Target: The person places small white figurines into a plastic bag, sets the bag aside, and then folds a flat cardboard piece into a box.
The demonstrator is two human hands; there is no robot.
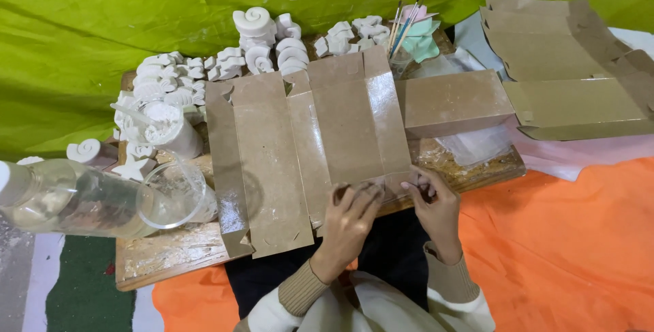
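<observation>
An unfolded brown cardboard box blank (347, 121) lies on a low wooden board (163, 257). My left hand (349, 219) and my right hand (436, 206) both pinch its near edge, fingers curled over the flap. A second flat box blank (262, 161) lies just to the left of it, overlapping it. A folded closed cardboard box (453, 100) sits to the right, touching the blank.
Several white plaster spiral and star shapes (255, 39) crowd the board's far side. A clear plastic cup (174, 195) and a clear bottle (61, 199) lie at the left. Brushes stand in a cup (403, 28). Another opened box blank (572, 73) lies far right. Green and orange cloth surround the board.
</observation>
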